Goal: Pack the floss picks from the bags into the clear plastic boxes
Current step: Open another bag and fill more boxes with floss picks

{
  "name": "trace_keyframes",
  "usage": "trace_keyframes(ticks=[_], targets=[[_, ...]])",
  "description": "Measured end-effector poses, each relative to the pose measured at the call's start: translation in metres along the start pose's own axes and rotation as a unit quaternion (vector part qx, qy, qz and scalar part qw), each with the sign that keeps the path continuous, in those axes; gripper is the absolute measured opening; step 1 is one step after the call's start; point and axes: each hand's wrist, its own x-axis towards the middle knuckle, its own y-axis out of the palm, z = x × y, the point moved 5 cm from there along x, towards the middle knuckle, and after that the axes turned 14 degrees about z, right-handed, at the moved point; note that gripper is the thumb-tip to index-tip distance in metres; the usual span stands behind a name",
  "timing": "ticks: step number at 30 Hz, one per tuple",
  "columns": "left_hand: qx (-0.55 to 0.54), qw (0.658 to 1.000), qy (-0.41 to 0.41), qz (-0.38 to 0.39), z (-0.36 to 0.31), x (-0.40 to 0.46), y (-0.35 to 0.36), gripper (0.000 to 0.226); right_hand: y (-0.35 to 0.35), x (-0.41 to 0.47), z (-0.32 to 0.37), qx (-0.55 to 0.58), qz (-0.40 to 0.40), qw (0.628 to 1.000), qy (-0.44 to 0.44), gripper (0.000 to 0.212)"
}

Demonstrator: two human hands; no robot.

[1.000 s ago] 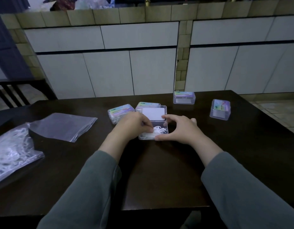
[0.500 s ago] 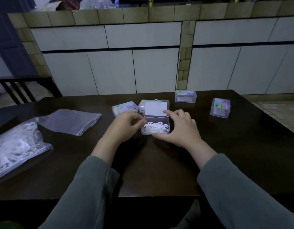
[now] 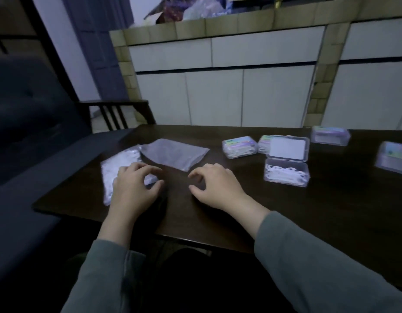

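Both hands hover with fingers loosely curled, holding nothing: the left hand (image 3: 133,188) over the full bag of floss picks (image 3: 118,170), the right hand (image 3: 214,188) beside it. The open box (image 3: 285,175) sits off to the right hand's far side; a careless grab could scatter picks.

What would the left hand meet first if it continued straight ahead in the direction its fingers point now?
Probably the bag of floss picks: the left hand hovers over its near part, fingers curled toward it. Beyond that lies the flat empty bag. Whether the fingers already touch the full bag is unclear.
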Motion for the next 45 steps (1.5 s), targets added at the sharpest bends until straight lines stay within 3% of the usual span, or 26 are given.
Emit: trace_keyframes(ticks=[7, 14, 18, 21, 24, 28, 33, 38, 41, 45], targets=[[0.044, 0.997, -0.066, 0.02, 0.058, -0.004, -0.008, 0.023, 0.041, 0.066, 0.053, 0.018, 0.014, 0.999, -0.028, 0.038], [0.018, 0.999, -0.028, 0.004, 0.059, 0.004, -0.006, 0.009, 0.044, 0.087, 0.052, 0.042, 0.003, 0.999, -0.034, 0.025], [-0.041, 0.996, -0.026, 0.069, 0.042, 0.013, -0.005, 0.014, 0.033, 0.083, 0.039, 0.134, -0.027, 0.99, -0.047, 0.017], [-0.128, 0.985, -0.028, 0.113, 0.016, 0.023, -0.004, 0.017, 0.021, 0.071, 0.026, 0.263, -0.059, 0.962, -0.049, 0.013], [-0.206, 0.965, -0.045, 0.159, -0.007, 0.037, 0.001, 0.018, 0.013, 0.059, 0.008, 0.407, -0.094, 0.909, -0.015, 0.024], [-0.307, 0.932, -0.069, 0.179, -0.035, 0.047, 0.012, 0.029, 0.007, 0.056, -0.012, 0.392, -0.104, 0.914, 0.02, 0.029], [-0.385, 0.902, -0.079, 0.178, -0.06, 0.053, 0.018, 0.027, 0.001, 0.059, -0.027, 0.475, -0.096, 0.874, 0.048, 0.034], [-0.467, 0.843, -0.044, 0.264, -0.068, 0.056, 0.025, 0.015, -0.001, 0.058, -0.04, 0.555, -0.042, 0.83, 0.042, 0.034], [-0.452, 0.849, -0.039, 0.272, -0.068, 0.057, 0.027, 0.013, -0.002, 0.056, -0.043, 0.556, -0.024, 0.831, 0.02, 0.031], [-0.419, 0.869, -0.052, 0.256, -0.067, 0.06, 0.031, 0.021, -0.002, 0.056, -0.044, 0.605, -0.01, 0.796, -0.016, 0.024]])
